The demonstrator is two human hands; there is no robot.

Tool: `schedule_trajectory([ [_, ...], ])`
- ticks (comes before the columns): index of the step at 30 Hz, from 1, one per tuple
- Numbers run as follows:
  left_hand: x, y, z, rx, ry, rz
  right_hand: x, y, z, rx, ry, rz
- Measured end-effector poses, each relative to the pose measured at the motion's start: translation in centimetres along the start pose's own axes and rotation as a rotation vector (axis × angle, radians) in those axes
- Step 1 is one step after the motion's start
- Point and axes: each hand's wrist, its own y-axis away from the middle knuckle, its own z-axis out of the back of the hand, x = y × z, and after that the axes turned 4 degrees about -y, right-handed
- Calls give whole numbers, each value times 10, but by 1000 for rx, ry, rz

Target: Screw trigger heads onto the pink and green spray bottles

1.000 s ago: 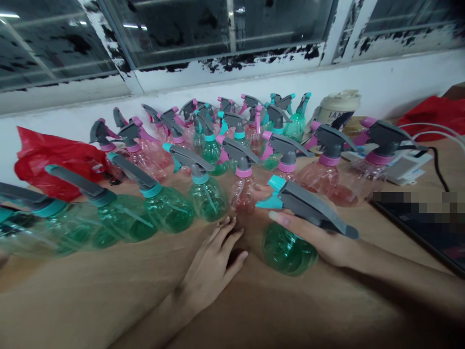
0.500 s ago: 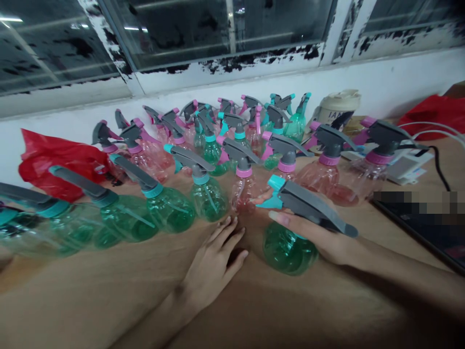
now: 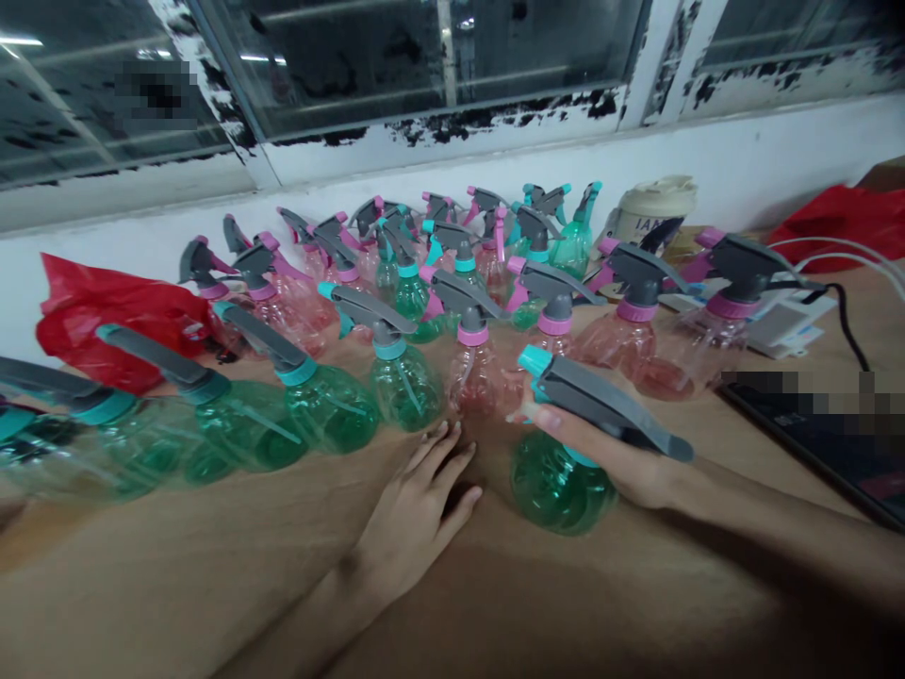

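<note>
My right hand (image 3: 622, 457) is wrapped round the neck of a green spray bottle (image 3: 558, 490) with a grey and turquoise trigger head. Its thumb lies along the near side below the head, by the trigger; the other fingers are mostly hidden behind. The bottle stands slightly tilted at the table's near side. Flat on the wooden table rests my left hand (image 3: 420, 509), fingers stretched out and holding nothing. Its fingertips are close to a green spray bottle (image 3: 406, 389) and a pink spray bottle (image 3: 472, 372), both upright.
Several green bottles (image 3: 329, 410) line up at the left, with more pink and green ones behind. A red plastic bag (image 3: 120, 321) lies at the back left. At the right are a dark-screened device (image 3: 798, 443), a white box with cables (image 3: 788, 325) and a cream tub (image 3: 657, 203).
My right thumb and fingers have shifted slightly about the neck, and the trigger looks pulled in towards the bottle. My left hand has stayed still.
</note>
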Motion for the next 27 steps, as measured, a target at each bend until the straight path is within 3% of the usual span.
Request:
schedule_trajectory([
  [5, 0, 1, 0, 13, 4, 7, 2, 2, 3, -4, 62, 25],
  [13, 0, 1, -2, 14, 1, 12, -2, 4, -2, -26, -79, -21],
  [27, -1, 0, 1, 26, 2, 4, -2, 4, -2, -73, 34, -5],
])
